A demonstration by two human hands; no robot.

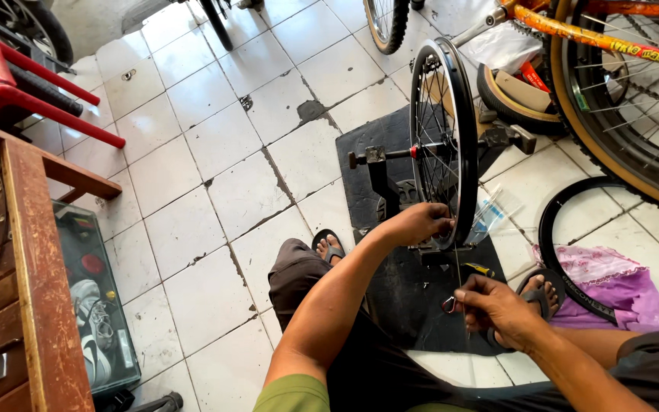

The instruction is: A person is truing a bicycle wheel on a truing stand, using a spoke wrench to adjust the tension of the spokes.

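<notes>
Item one: my left hand [419,223], centre of the frame, fingers bunched together against the lower rim of the bicycle wheel [445,137]; whether they pinch a spoke or a nipple there I cannot tell.

Item two: my right hand [497,305], lower right of centre, fingers pinched shut on a thin spoke [459,267] that runs up from the hand to the rim. A small red-and-silver tool [449,304] sits at the fingertips of that hand.

Item three: the bicycle wheel, black rim, no tyre, upright and seen nearly edge-on, centre right of the frame. Its axle rests in a black truing stand [381,177], which stands on a dark mat [390,282] on the floor.

Item four: white tiled floor [215,152], cracked and stained, filling the middle and upper left.

Item five: my feet in sandals, one [329,246] left of the stand, one [544,292] at the right.

Item six: black tyre [554,252] lying on the floor at right, across a purple cloth [627,286].

Item seven: orange bicycle frame [596,34] with a tan-walled wheel, upper right.

Item eight: red plastic chair [17,80], upper left.

Item nine: wooden surface [40,290] along the left edge, small metal parts on it.
</notes>
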